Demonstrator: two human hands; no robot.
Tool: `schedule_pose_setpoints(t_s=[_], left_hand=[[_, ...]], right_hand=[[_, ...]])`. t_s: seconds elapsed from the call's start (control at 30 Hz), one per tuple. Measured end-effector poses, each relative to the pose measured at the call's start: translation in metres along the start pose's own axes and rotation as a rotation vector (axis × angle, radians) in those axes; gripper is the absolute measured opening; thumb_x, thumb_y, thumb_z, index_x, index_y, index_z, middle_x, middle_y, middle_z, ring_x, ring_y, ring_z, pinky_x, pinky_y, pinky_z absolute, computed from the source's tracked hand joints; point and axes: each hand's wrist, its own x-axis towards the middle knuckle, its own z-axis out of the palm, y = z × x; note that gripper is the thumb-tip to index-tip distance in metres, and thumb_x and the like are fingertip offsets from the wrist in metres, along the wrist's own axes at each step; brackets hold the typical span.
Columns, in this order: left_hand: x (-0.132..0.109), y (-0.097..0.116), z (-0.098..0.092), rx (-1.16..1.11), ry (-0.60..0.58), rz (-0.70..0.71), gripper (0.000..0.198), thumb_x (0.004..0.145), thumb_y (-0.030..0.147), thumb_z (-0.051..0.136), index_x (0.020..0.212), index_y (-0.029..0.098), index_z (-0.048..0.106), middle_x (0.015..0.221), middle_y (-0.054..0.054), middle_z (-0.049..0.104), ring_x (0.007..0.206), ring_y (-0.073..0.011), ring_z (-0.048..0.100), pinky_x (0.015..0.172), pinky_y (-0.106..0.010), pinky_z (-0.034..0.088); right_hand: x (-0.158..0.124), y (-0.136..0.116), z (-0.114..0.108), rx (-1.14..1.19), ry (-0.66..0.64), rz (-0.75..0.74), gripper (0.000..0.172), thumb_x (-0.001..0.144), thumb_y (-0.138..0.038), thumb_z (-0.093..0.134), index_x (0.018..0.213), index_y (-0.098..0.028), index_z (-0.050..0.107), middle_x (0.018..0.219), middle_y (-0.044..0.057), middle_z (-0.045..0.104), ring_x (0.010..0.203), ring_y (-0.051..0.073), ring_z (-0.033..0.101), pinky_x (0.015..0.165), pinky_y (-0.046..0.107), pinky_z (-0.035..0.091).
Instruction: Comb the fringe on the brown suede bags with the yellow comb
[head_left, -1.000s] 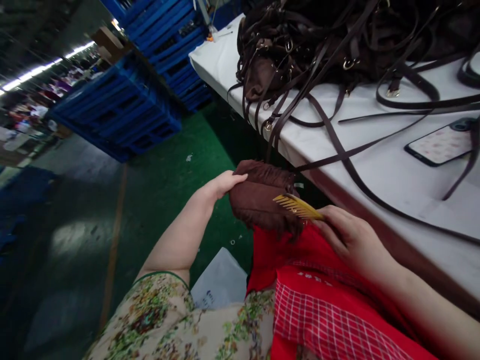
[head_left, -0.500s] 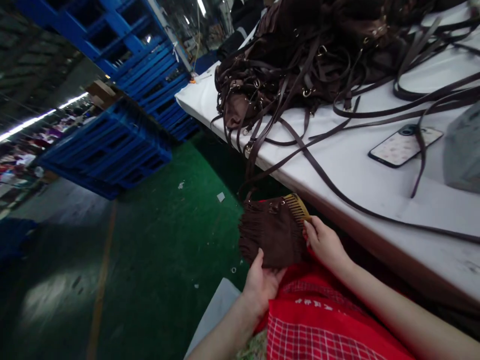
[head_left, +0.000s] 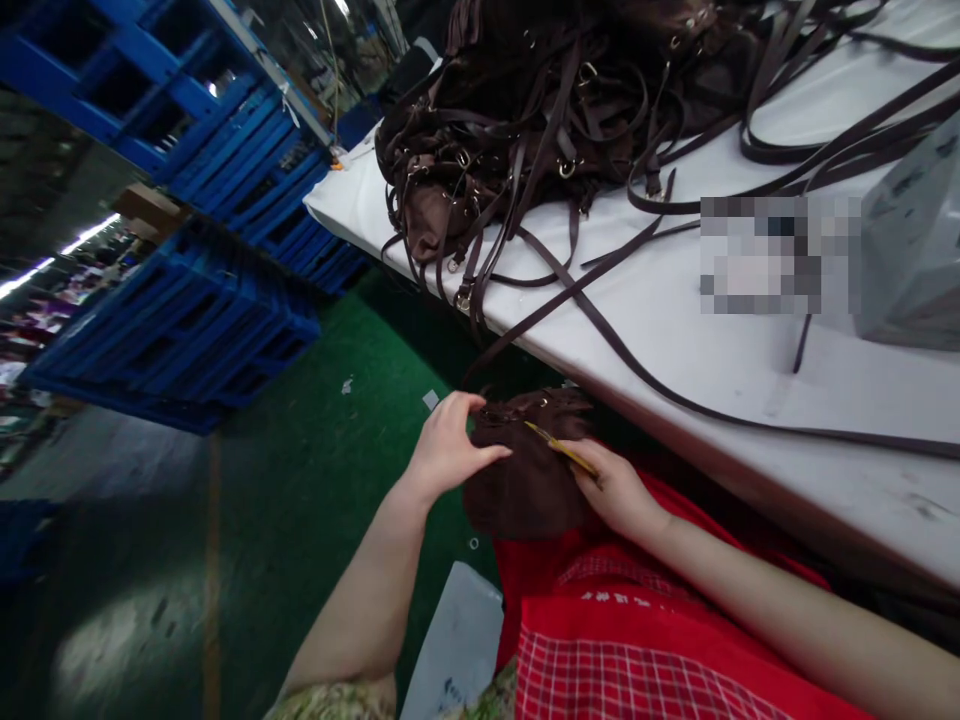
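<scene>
A dark brown fringed bag [head_left: 525, 490] with small gold rings near its top is in front of me, just off the table edge. My left hand [head_left: 450, 445] is at the bag's upper left side, thumb and fingers apart in a C shape, the thumb over its front. Whether the fingertips press on the bag I cannot tell. In my right hand [head_left: 619, 490] is a yellow comb [head_left: 570, 455], seen nearly edge-on, its far end over the upper front of the bag. Below the bag lies my red apron [head_left: 600, 620] with a checked part.
A heap of brown bags [head_left: 525, 120] with long straps lies on the white table [head_left: 675, 330]. A strap [head_left: 637, 365] runs along the near side. At right are a blurred-out patch and a grey plastic-like object [head_left: 915, 250]. Blue pallets [head_left: 187, 320] stand at left on the green floor [head_left: 360, 430].
My left hand has gone from beneath the bag to its upper left side. The comb has moved from the right-hand fringe to the bag's upper front and turned edge-on. The view has shifted.
</scene>
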Motion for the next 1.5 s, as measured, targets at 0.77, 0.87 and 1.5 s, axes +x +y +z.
schedule_pose_setpoints(t_s=[0.77,0.87,1.5], left_hand=[[-0.023,0.004,0.060,-1.426,-0.220,-0.820,0.034,0.066,0.019,0.072,0.098,0.011,0.067,0.091,-0.011,0.072,0.085,-0.0255,0.068,0.084,-0.038,0.051],[-0.037,0.003,0.067,-1.540,-0.244,-0.895,0.035,0.065,0.020,0.069,0.098,0.009,0.067,0.090,-0.013,0.073,0.089,-0.0286,0.068,0.088,-0.043,0.050],[-0.061,-0.012,0.089,-1.535,-0.216,-0.797,0.035,0.058,0.016,0.076,0.092,0.012,0.068,0.081,-0.008,0.073,0.077,-0.0249,0.070,0.081,-0.040,0.054]], right_hand=[[-0.001,-0.011,-0.020,-0.685,-0.172,-0.029,0.035,0.091,-0.014,0.037,0.123,-0.020,0.051,0.115,0.014,0.057,0.085,0.021,0.061,0.070,0.030,0.051],[0.006,-0.007,-0.018,-0.771,-0.173,0.001,0.043,0.088,-0.009,0.038,0.128,-0.020,0.050,0.119,0.015,0.056,0.092,0.024,0.061,0.070,0.031,0.051],[0.015,0.025,-0.040,-0.660,-0.217,0.448,0.036,0.099,-0.031,0.027,0.122,-0.018,0.052,0.096,0.012,0.068,0.081,0.021,0.066,0.071,0.030,0.044]])
